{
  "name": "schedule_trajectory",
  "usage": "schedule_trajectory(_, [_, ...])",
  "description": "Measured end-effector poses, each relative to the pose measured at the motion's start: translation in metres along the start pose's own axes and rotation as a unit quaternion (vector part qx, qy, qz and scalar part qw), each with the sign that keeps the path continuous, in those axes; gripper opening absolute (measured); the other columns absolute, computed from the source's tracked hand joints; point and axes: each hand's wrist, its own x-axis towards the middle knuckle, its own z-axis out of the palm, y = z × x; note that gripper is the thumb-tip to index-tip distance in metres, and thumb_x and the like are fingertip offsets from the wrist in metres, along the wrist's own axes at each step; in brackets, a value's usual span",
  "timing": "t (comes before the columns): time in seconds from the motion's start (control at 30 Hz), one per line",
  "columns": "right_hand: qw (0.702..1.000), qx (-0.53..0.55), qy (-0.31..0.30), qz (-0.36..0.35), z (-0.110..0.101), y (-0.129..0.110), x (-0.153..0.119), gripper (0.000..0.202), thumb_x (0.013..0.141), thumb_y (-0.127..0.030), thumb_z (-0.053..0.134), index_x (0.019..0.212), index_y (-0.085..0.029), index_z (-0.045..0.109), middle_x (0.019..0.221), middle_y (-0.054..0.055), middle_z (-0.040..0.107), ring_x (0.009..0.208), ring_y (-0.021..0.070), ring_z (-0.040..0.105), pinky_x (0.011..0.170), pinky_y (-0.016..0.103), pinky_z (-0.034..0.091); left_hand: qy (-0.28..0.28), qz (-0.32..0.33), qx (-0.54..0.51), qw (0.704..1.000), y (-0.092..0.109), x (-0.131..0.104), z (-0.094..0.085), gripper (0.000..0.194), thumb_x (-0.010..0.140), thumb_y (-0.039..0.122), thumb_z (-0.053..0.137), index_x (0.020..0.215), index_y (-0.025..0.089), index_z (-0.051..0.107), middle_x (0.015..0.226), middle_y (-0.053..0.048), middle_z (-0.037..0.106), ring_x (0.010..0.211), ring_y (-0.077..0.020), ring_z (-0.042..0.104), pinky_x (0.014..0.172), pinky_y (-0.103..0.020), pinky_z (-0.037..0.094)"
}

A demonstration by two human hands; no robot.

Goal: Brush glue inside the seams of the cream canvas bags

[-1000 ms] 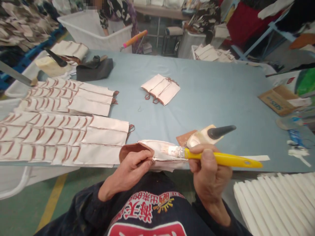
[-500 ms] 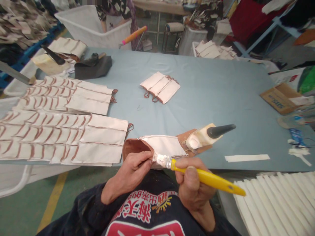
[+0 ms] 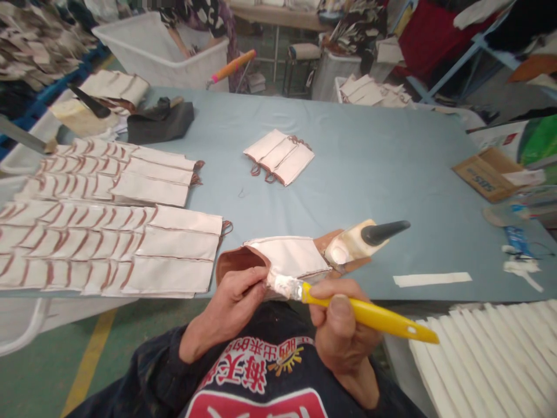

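My left hand (image 3: pixel 232 310) pinches the near edge of a cream and brown leather piece (image 3: pixel 287 255), sewn into an open tube whose brown mouth faces left. My right hand (image 3: pixel 343 325) is closed round the yellow handle of a paintbrush (image 3: pixel 369 313). White paste coats the bristles, which touch the leather edge close to my left fingertips. Just right of the piece, a paste-smeared, cream-coloured container (image 3: pixel 348 249) with a black tapered handle (image 3: pixel 385 232) lies on a brown scrap.
Rows of overlapping cream pieces (image 3: pixel 174 249) cover the table's left side. Another piece (image 3: pixel 278 155) lies mid-table. At right are a white strip (image 3: pixel 432 280), a cardboard box (image 3: pixel 485 174) and stacked cream strips (image 3: pixel 483 360). Beyond the table, a person's arms reach into a white bin (image 3: pixel 152 58).
The brush bristles have shifted slightly left along the leather edge, toward my left fingertips. My left hand keeps its pinch. The whole view has shifted a little.
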Motion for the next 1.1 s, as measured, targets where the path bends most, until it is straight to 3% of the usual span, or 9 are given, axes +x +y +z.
schedule_trajectory(0.13, [0.998, 0.055, 0.006, -0.01, 0.007, -0.002, 0.016, 0.029, 0.11, -0.032, 0.051, 0.091, -0.022, 0.071, 0.053, -0.008, 0.051, 0.04, 0.0083, 0.046, 0.043, 0.019, 0.041, 0.003, -0.026, -0.017, 1.0, -0.002, 0.004, 0.002, 0.023, 0.1, 0.018, 0.053, 0.096, 0.015, 0.075, 0.084, -0.004, 0.077, 0.074, -0.0168, 0.069, 0.071, -0.027, 0.051])
schedule_trajectory(0.2, [0.997, 0.072, -0.011, 0.002, 0.007, -0.004, 0.024, 0.032, 0.111, -0.034, 0.051, 0.089, -0.022, 0.071, 0.052, -0.008, 0.05, 0.038, 0.0078, 0.045, 0.041, 0.018, 0.039, 0.009, -0.046, -0.029, 0.998, -0.004, 0.009, 0.003, 0.021, 0.098, 0.021, 0.055, 0.089, 0.015, 0.073, 0.082, -0.004, 0.074, 0.073, -0.0167, 0.065, 0.069, -0.027, 0.049])
schedule_trajectory(0.33, [0.994, 0.106, 0.029, 0.029, -0.001, -0.004, 0.036, 0.037, 0.11, -0.04, 0.054, 0.082, -0.021, 0.069, 0.048, -0.009, 0.044, 0.036, 0.0066, 0.04, 0.039, 0.016, 0.034, 0.018, -0.13, -0.104, 0.986, -0.008, 0.018, 0.001, 0.022, 0.097, 0.032, 0.062, 0.083, 0.016, 0.069, 0.075, -0.002, 0.065, 0.067, -0.0157, 0.056, 0.061, -0.026, 0.044])
schedule_trajectory(0.6, [0.994, 0.101, -0.01, -0.033, -0.01, 0.006, 0.046, 0.035, 0.112, -0.039, 0.052, 0.088, -0.021, 0.069, 0.052, -0.009, 0.046, 0.037, 0.0078, 0.042, 0.039, 0.019, 0.034, -0.077, -0.275, -0.326, 0.901, 0.002, 0.032, -0.008, 0.035, 0.086, 0.047, 0.079, 0.091, 0.015, 0.069, 0.072, 0.001, 0.056, 0.057, -0.0094, 0.04, 0.052, -0.022, 0.029])
schedule_trajectory(0.7, [0.995, 0.05, -0.018, -0.084, -0.01, 0.017, 0.048, 0.031, 0.112, -0.038, 0.051, 0.092, -0.022, 0.07, 0.056, -0.008, 0.049, 0.042, 0.0095, 0.046, 0.044, 0.022, 0.04, -0.104, -0.289, -0.351, 0.884, 0.005, 0.033, -0.008, 0.04, 0.084, 0.049, 0.082, 0.098, 0.013, 0.071, 0.071, 0.003, 0.053, 0.055, -0.0072, 0.034, 0.051, -0.021, 0.022])
schedule_trajectory(0.8, [0.99, -0.015, -0.039, -0.131, -0.011, 0.028, 0.052, 0.027, 0.111, -0.039, 0.054, 0.096, -0.024, 0.071, 0.062, -0.006, 0.056, 0.049, 0.0119, 0.053, 0.05, 0.026, 0.046, -0.126, -0.294, -0.361, 0.876, 0.006, 0.033, -0.006, 0.044, 0.083, 0.052, 0.085, 0.095, 0.012, 0.071, 0.076, 0.0, 0.06, 0.06, -0.0085, 0.043, 0.056, -0.021, 0.029])
schedule_trajectory(0.9, [0.982, -0.056, -0.065, -0.167, -0.015, 0.03, 0.056, 0.026, 0.111, -0.04, 0.054, 0.097, -0.025, 0.071, 0.067, -0.004, 0.062, 0.052, 0.0124, 0.057, 0.054, 0.029, 0.049, -0.112, -0.308, -0.375, 0.867, 0.008, 0.035, -0.003, 0.044, 0.08, 0.052, 0.088, 0.089, 0.012, 0.07, 0.078, -0.002, 0.063, 0.064, -0.0105, 0.049, 0.06, -0.022, 0.036])
schedule_trajectory(1.1, [0.985, 0.006, -0.004, -0.172, -0.022, 0.022, 0.055, 0.028, 0.111, -0.04, 0.052, 0.097, -0.025, 0.071, 0.061, -0.006, 0.058, 0.049, 0.0121, 0.053, 0.051, 0.028, 0.047, -0.056, -0.309, -0.409, 0.857, 0.01, 0.039, -0.002, 0.038, 0.075, 0.043, 0.091, 0.081, 0.013, 0.069, 0.067, 0.003, 0.055, 0.056, -0.0078, 0.04, 0.052, -0.021, 0.028])
